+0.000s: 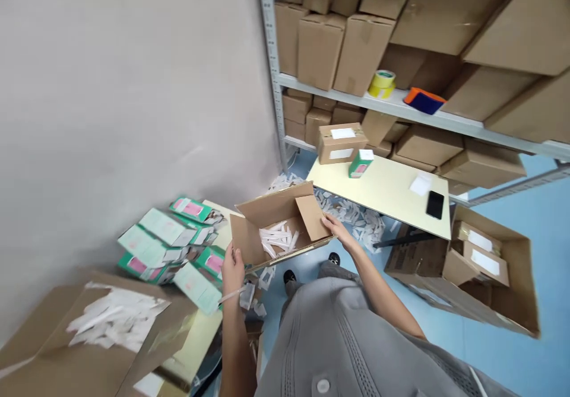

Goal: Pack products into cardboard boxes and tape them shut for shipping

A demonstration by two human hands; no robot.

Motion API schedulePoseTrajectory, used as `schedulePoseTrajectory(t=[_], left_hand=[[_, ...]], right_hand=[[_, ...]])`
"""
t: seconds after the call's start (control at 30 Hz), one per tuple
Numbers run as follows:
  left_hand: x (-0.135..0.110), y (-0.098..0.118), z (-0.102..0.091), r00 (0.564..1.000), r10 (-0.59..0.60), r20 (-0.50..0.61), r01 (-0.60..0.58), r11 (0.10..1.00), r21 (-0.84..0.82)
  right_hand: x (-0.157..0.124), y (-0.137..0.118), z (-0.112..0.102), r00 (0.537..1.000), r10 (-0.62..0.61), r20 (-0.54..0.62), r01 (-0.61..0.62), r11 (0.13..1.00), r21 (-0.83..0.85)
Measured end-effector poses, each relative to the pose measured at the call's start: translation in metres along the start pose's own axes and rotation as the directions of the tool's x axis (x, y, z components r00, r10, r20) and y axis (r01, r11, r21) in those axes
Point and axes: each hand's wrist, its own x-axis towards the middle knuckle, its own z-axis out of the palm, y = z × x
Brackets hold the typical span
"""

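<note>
Between my hands is an open cardboard box, its flaps spread outward, held in front of my body. Several slim white pieces lie loose on its bottom. My left hand grips the near left side, thumb on the flap. With my right hand I hold the right end by its flap. To the left, green-and-white cartons with pink panels are piled on a cream table. A larger open box at lower left contains a heap of similar white pieces.
A cream tabletop ahead carries a taped box, a green carton and a phone. Behind it stand shelves of boxes. A big box with smaller boxes stands right. White scraps litter the floor.
</note>
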Motion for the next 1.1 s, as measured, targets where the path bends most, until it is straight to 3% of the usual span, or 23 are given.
schedulePoseTrajectory(t=[0.2, 0.4, 0.57, 0.8, 0.93, 1.1], left_hand=[[0.004, 0.081, 0.094, 0.992, -0.049, 0.116, 0.043, 0.998, 0.053], [0.002, 0.158, 0.211, 0.957, 0.132, 0.257, -0.134, 0.991, -0.01], [-0.011, 0.206, 0.299, 0.893, 0.225, 0.391, -0.229, 0.973, -0.037], [-0.015, 0.245, 0.38, 0.786, 0.27, 0.557, -0.264, 0.96, -0.093], [-0.002, 0.265, 0.42, 0.724, 0.263, 0.637, -0.283, 0.956, -0.073], [0.021, 0.295, 0.462, 0.632, 0.3, 0.714, -0.341, 0.936, -0.092]], right_hand=[[0.005, 0.019, -0.107, 0.991, 0.011, -0.133, -0.004, 0.998, 0.056], [-0.007, 0.039, -0.233, 0.932, 0.04, -0.359, 0.001, 0.993, 0.114], [-0.032, 0.051, -0.307, 0.865, 0.048, -0.5, 0.04, 0.986, 0.164], [-0.055, 0.073, -0.363, 0.779, 0.148, -0.609, 0.041, 0.958, 0.285], [-0.053, 0.084, -0.376, 0.776, 0.203, -0.597, 0.058, 0.92, 0.388], [-0.033, 0.091, -0.388, 0.723, 0.264, -0.638, 0.063, 0.895, 0.441]])
